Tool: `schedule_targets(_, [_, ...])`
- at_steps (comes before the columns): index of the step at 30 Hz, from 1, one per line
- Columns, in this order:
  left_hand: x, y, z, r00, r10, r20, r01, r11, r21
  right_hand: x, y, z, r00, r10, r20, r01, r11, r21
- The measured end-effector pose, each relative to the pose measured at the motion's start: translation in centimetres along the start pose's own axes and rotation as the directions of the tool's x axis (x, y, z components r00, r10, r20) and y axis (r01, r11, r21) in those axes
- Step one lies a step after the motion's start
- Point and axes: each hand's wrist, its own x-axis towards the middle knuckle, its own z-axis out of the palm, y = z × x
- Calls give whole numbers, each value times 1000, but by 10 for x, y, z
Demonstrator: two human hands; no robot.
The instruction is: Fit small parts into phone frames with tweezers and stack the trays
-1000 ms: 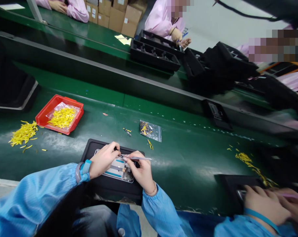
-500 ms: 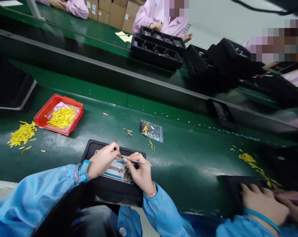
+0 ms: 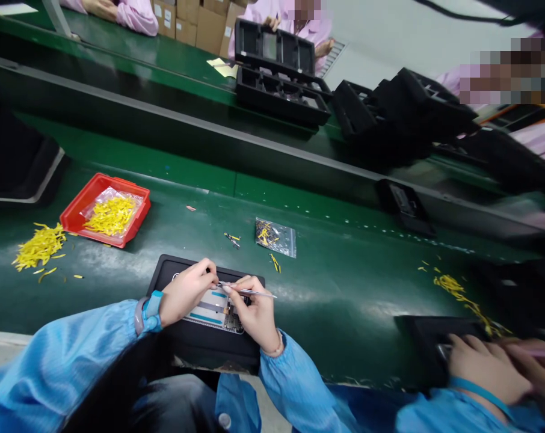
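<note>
Atop black mat [image 3: 204, 352]: phone housing [image 3: 213, 314] is held flat under both hands.
Left hand [image 3: 186, 293]: fingers are pressed together on the housing's edge.
Right hand [image 3: 253, 311]: fingers are pinched around metal tweezers [image 3: 251, 292].
Beneath: green surface [image 3: 335, 319].

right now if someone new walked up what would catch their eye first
The bright yellow strips stand out first: a heap in a clear plastic bag inside the red plastic tray on the green conveyor belt, with a loose pile left of it. Near the bottom centre, the left hand and the right hand, which holds a slim metal pick, sit over a phone-like device on a black tray.
</note>
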Motion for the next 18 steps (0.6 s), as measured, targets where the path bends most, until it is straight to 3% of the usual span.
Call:
schedule_targets(7, [1,-2,0,1000,9,5,-8,1000,-10,2,-1,1,996,-81,24,81,997,-5])
schedule_targets(18, [2,-3,-3,997,-38,74,38,999,3,4,1,3,1000,0,-8,0,999,35])
